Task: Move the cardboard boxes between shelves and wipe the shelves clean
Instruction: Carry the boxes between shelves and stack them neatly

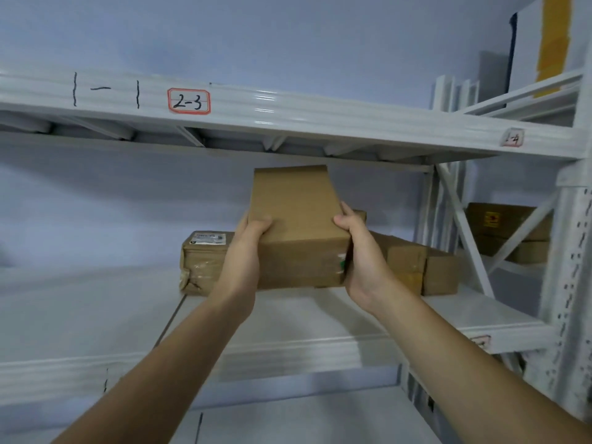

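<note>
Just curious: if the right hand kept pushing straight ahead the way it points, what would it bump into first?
Probably the long cardboard box lying just beyond the right hand, though depth is hard to judge.

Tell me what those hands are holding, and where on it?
A plain cardboard box, gripped at its near end: left hand on the left corner, right hand on the right, thumbs on top.

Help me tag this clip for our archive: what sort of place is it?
Probably a stockroom or small warehouse: white metal racking carries handwritten bay labels such as 2-3, taped cardboard boxes sit on the shelves, and both hands hold another box.
</note>
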Available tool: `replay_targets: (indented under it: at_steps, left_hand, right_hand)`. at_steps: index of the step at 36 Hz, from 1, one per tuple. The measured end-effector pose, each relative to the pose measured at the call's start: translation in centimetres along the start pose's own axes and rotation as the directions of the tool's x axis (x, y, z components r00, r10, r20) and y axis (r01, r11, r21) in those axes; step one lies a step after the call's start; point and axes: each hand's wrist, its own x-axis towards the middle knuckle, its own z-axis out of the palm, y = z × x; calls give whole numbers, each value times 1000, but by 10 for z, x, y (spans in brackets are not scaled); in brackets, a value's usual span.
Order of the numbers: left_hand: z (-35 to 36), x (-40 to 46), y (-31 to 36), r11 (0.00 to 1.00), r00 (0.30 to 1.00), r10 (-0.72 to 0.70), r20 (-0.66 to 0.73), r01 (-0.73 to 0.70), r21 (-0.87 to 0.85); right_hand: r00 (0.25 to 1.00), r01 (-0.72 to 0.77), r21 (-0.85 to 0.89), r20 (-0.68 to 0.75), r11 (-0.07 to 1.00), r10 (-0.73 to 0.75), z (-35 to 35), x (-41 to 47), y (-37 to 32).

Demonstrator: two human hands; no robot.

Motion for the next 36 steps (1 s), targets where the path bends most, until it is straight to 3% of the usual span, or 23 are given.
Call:
replay_targets:
  at_steps: [6, 11, 19, 23, 28, 36]
  left_hand:
    - [49, -61, 5, 982, 976, 191, 102, -191, -9]
    - [122, -113, -8, 993, 971, 102, 214, -86, -79]
    - [251, -195, -61, 996, 879, 22, 476, 22, -87]
    - [307, -241, -95, 982, 856, -46, 515, 134, -135]
    - [363, -279, -117, 989, 831, 30, 556, 56, -136]
    - [450, -299, -154, 982, 759, -5, 651, 125, -139]
  right_hand:
    - [995, 100, 8, -17, 995, -100, -37, -63, -34]
    - [986, 101, -33, -129, 994, -104, -105, -123, -68]
    - [943, 57, -161, -316, 985, -107, -242, -233, -120]
    - [908, -1, -200, -411, 980, -83, -296, -280, -138]
    - [838, -53, -171, -543, 984, -49, -344, -316, -155]
    - [793, -58, -200, -604, 978, -77, -434, -341, -164]
